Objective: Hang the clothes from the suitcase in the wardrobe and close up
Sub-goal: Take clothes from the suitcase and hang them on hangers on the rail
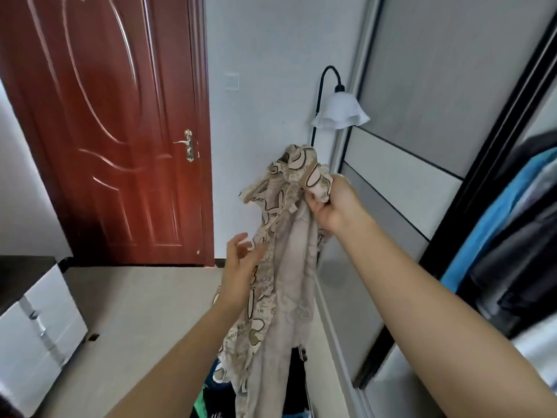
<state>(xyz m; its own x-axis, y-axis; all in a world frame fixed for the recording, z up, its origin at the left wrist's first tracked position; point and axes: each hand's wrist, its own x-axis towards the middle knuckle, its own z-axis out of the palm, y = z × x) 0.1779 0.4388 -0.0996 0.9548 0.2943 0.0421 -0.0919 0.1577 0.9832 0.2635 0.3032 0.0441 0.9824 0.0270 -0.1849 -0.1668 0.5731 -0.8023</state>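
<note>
I count: two hands, left hand (241,267) and right hand (334,206); one patterned garment (280,267); one door (120,131) at 10 o'clock; one lamp (340,111).

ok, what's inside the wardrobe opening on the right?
Hanging clothes: a blue garment and dark ones beside it. The rail and hangers are out of frame; the sliding door hides the rest.

Materials and finishes, bedroom by the wardrobe

Garment (283,251): thin, soft cloth, matt, beige with printed pattern. Door (114,131): reddish wood, glossy varnish, moulded panels. Door handle (187,145): shiny metal. Lamp shade (340,113): smooth, milky-white, glass-like. Wardrobe door (422,101): matt grey panels. Floor (144,312): smooth, pale, low sheen.
</note>
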